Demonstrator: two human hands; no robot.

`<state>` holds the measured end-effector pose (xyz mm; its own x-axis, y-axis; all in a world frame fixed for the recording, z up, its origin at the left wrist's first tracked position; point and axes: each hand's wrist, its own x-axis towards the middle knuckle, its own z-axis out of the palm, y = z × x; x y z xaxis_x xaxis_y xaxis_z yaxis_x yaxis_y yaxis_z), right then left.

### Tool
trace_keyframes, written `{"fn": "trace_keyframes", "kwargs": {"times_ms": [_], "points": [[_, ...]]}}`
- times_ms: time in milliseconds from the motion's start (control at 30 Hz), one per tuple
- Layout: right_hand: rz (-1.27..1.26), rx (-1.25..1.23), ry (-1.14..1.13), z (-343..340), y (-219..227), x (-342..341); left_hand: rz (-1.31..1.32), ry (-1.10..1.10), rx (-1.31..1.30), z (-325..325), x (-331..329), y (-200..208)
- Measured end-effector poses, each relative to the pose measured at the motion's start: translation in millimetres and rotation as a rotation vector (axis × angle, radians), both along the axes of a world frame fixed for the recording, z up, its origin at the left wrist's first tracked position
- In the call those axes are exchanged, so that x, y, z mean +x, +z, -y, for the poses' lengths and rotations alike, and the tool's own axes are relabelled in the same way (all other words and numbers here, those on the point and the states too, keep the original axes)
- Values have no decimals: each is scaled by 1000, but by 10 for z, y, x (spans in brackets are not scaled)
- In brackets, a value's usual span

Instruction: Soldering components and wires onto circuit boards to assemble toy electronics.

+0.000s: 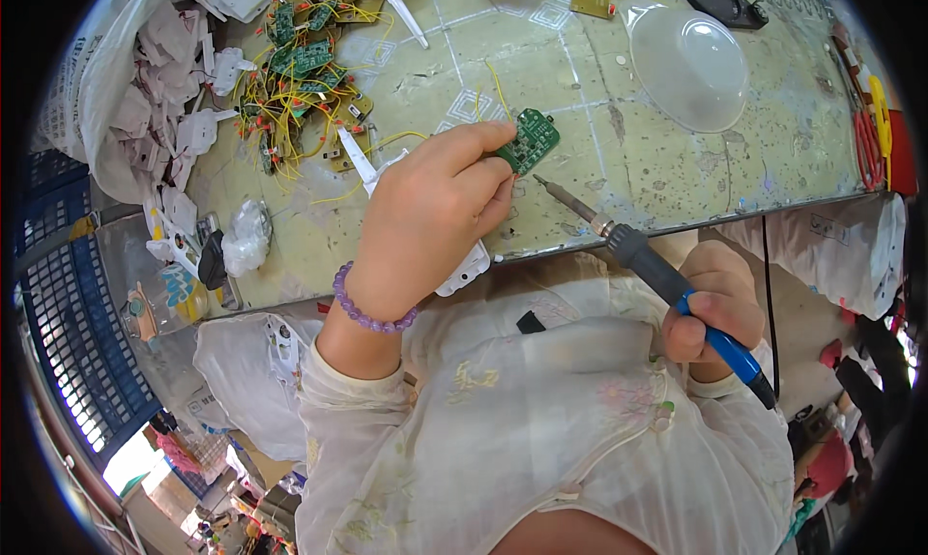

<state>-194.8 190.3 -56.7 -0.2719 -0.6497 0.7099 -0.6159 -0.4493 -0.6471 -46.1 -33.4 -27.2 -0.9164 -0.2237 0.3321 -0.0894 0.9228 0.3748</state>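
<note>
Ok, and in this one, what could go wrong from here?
1. The soldering iron in the right hand points its tip close to the left hand; if it is hot, a small slip might burn a finger.
2. The left hand pinches the green circuit board near one edge, so it could perhaps twist or slip if pressed.

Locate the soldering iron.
In the head view, the soldering iron is right of centre, held in the right hand, its tip near the green circuit board in the left hand.

Gold characters (476,375) on pale shirt (551,429)
</note>
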Motion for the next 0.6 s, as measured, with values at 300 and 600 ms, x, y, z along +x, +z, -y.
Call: {"fn": "trace_keyframes", "kwargs": {"times_ms": [300, 600], "points": [[6, 35, 34, 43, 7, -10, 26, -14, 18, 7, 8, 21], [10, -30, -81, 106, 46, -7, 23, -12, 183, -7, 50, 137]]}}
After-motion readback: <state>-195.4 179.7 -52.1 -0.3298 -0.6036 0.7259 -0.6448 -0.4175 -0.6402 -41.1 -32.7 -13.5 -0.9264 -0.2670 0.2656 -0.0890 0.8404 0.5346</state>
